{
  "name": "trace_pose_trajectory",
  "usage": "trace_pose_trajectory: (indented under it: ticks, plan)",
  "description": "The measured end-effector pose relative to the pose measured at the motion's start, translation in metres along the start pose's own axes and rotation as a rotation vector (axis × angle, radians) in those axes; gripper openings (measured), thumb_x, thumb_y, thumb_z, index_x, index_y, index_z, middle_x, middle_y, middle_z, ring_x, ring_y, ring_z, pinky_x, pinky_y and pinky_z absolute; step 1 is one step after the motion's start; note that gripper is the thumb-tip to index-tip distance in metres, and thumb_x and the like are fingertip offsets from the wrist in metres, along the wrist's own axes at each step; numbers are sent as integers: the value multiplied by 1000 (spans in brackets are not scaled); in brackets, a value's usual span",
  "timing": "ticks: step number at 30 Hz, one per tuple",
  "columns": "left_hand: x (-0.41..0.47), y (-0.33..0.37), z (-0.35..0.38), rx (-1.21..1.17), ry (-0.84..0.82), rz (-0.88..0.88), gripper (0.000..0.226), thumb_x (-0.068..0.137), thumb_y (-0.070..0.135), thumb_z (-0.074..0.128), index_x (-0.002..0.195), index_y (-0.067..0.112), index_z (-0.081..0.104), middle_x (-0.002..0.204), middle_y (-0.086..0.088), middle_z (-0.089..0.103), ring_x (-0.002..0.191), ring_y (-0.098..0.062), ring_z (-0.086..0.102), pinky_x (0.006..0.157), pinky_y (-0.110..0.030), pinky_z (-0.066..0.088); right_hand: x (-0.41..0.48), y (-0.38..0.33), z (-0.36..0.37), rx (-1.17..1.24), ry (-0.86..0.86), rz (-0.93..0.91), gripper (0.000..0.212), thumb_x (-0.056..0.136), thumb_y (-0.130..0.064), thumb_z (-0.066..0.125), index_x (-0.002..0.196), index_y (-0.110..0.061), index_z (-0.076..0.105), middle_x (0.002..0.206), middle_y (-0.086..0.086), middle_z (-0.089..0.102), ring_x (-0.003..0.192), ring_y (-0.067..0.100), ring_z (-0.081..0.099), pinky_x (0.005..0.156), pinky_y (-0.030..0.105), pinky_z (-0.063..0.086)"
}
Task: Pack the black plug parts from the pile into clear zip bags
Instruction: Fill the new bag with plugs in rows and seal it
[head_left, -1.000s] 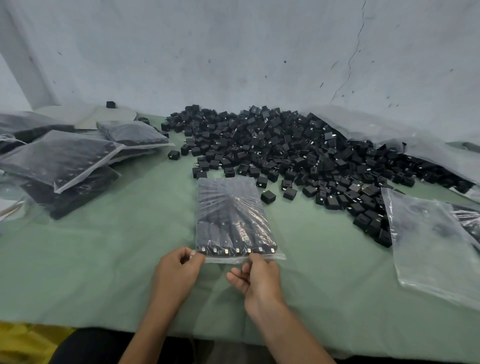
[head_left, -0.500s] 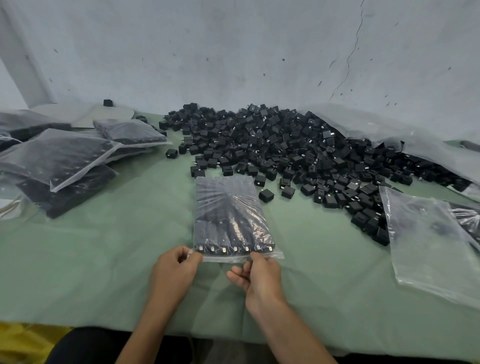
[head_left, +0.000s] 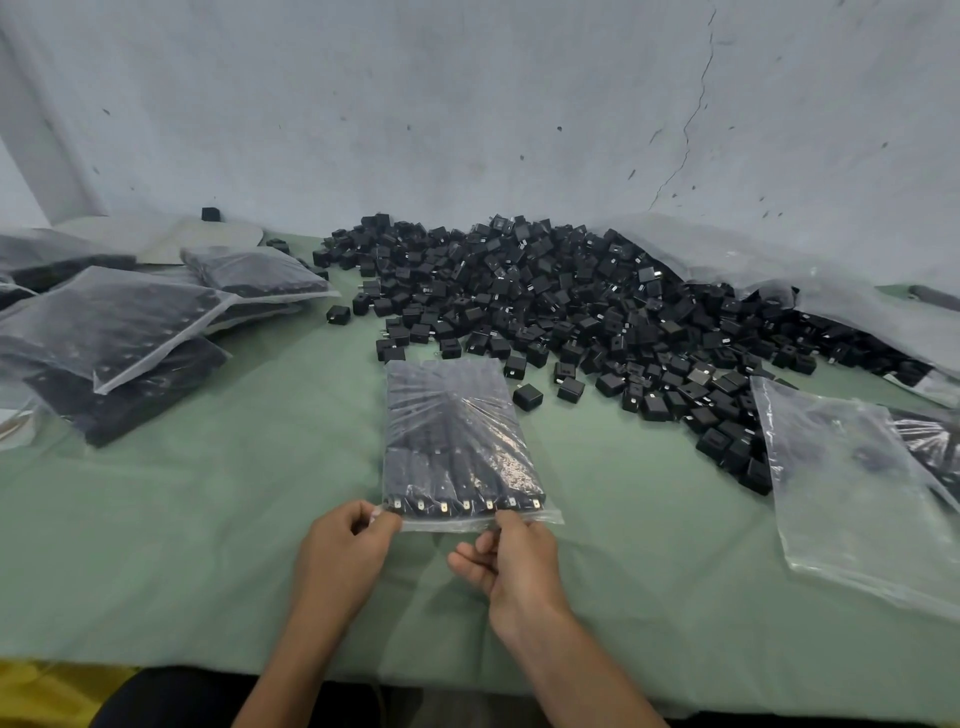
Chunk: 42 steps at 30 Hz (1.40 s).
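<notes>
A clear zip bag (head_left: 457, 441) packed with rows of black plug parts lies flat on the green table cloth (head_left: 208, 493), its zip edge toward me. My left hand (head_left: 343, 556) pinches the near left corner of that edge. My right hand (head_left: 511, 561) pinches the same edge right of the middle, short of the right corner. Behind the bag spreads a large pile of loose black plug parts (head_left: 571, 312), reaching from the centre to the far right.
Several filled clear bags (head_left: 114, 332) are stacked at the left. An empty clear bag (head_left: 852, 488) lies at the right, overlapping the pile's edge. A larger plastic sheet (head_left: 753, 265) runs along the back right by the grey wall. The table's near edge is just below my forearms.
My hands stay on the bag's zip edge; my right hand has shifted slightly along it. The bag has not moved.
</notes>
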<state>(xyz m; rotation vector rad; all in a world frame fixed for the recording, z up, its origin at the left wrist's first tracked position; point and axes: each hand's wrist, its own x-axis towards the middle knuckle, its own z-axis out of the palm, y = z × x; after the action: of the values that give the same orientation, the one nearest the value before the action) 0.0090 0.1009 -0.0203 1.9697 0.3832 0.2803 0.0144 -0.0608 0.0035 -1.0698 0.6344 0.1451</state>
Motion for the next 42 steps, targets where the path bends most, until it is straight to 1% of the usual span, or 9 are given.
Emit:
trace_pose_trajectory:
  ticks: [8, 13, 22, 25, 29, 31, 35, 39, 42]
  plan:
    - [1, -2, 1, -17, -5, 3, 24, 67, 40, 62, 61, 18, 55, 49, 5, 47, 52, -16, 40, 57, -36, 39, 1, 1, 1, -21, 8, -6, 9, 100, -6, 45, 99, -1, 52, 62, 7, 45, 42, 15, 59, 45, 30, 55]
    - [1, -4, 1, -2, 3, 16, 23, 80, 23, 72, 66, 14, 56, 51, 4, 47, 52, -14, 39, 58, -36, 40, 3, 2, 1, -22, 20, -17, 9, 101, -4, 45, 93, -3, 51, 64, 7, 42, 42, 15, 57, 44, 29, 54]
    - [-1, -1, 0, -10, -2, 2, 26, 67, 40, 61, 67, 14, 56, 51, 4, 48, 53, -16, 40, 58, -37, 40, 0, 1, 0, -3, 11, -1, 8, 99, -7, 50, 102, -1, 54, 58, 6, 44, 42, 16, 58, 45, 30, 55]
    - [0, 1, 0, -10, -1, 2, 26, 66, 40, 62, 65, 15, 56, 50, 5, 48, 53, -16, 40, 58, -36, 40, 0, 1, -1, -3, 10, -3, 8, 99, -8, 49, 102, -1, 53, 58, 6, 44, 42, 17, 58, 45, 30, 55]
    - [2, -3, 1, 15, 12, 9, 30, 81, 22, 73, 61, 10, 54, 50, 4, 47, 51, -15, 39, 57, -36, 39, 2, 3, 0, -28, 30, -25, 7, 101, -6, 46, 97, -3, 52, 64, 6, 43, 42, 15, 57, 44, 30, 55]
    - [2, -5, 1, 28, 17, 14, 31, 82, 19, 73, 60, 8, 54, 49, 4, 47, 51, -15, 39, 57, -37, 38, 3, 4, 1, -31, 37, -34, 9, 101, -4, 44, 95, -5, 51, 65, 6, 40, 41, 14, 55, 42, 29, 54]
    - [3, -5, 1, 40, 23, 19, 29, 82, 21, 73, 63, 6, 56, 50, 4, 47, 51, -13, 39, 56, -37, 39, 4, 4, 1, -32, 15, -25, 9, 101, -5, 44, 95, -6, 51, 65, 6, 40, 40, 14, 56, 43, 29, 54]
    - [2, -4, 1, 39, 24, 3, 29, 82, 22, 72, 64, 6, 57, 51, 3, 50, 53, -16, 42, 58, -37, 40, 3, 4, -1, 0, 13, -16, 10, 100, -8, 48, 106, -1, 52, 65, 8, 45, 41, 15, 58, 44, 30, 55]
    - [0, -2, 0, 17, 13, -17, 31, 73, 36, 67, 64, 7, 56, 52, 3, 50, 53, -17, 42, 58, -37, 40, 4, 4, 1, 30, 38, -24, 15, 99, -9, 47, 111, 0, 49, 68, 9, 47, 39, 16, 58, 43, 30, 54]
